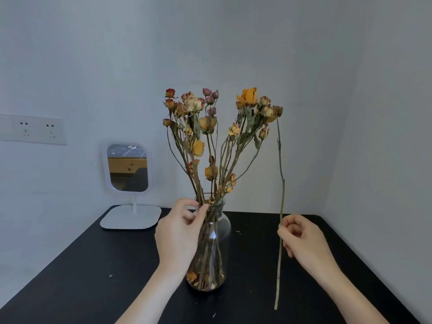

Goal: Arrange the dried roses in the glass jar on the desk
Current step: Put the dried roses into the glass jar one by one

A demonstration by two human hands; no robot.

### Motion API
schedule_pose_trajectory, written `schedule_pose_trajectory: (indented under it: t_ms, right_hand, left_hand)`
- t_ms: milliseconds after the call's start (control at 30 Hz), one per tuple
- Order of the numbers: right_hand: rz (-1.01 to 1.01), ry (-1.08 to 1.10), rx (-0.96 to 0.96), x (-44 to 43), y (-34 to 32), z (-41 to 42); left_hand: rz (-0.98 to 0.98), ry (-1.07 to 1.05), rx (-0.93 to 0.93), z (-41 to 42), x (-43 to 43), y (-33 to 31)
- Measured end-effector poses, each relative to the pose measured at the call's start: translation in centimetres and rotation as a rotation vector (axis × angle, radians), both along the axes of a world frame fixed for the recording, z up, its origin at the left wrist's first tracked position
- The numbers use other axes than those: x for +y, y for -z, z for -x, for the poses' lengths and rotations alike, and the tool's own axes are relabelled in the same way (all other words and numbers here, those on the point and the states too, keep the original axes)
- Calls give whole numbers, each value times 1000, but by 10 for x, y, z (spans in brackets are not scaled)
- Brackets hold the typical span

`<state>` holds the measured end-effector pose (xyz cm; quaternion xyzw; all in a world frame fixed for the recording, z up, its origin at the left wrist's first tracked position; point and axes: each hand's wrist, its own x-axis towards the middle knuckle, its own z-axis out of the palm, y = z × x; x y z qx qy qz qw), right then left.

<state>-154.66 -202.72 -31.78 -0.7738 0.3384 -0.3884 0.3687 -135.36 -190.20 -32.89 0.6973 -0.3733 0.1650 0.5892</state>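
On the black table [93,277], the glass jar [211,249] stands holding dried roses [210,136]. Your left hand [178,232] pinches stems at its mouth; your right hand [301,237] grips a single rose stem [281,195] upright, beside the jar.

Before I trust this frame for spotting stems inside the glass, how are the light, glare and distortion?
Head view: soft, dim, even light, no hard shadows; small bright glints on the glass jar, stems inside readable but murky; wide-angle bending shows at the desk edges and the wall socket; detail slightly soft throughout.
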Motion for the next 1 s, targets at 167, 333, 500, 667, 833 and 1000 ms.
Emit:
schedule_pose_trajectory:
  t_ms: [167, 333, 500, 667, 833, 1000]
  right_hand:
    - [30, 0, -74, -2, -12, -2]
    - [61, -10, -124, -5, -25, -9]
    - [65, -28, -180, -7, -36, -15]
    - [72, -36, -231, -7, -43, -19]
    - [69, -45, -256, -5, -43, -20]
    - [63, -46, -264, -4, -42, -19]
  left_hand:
    - [-25, 209, 298, -11, -7, 12]
    - [-158, 349, 250, -15, -23, 9]
    - [-179, 252, 150, -16, -28, 7]
    - [-211, 296, 139, -22, -21, 6]
    - [-287, 378, 208, -33, -13, 8]
    - [-275, 471, 264, -33, -7, 6]
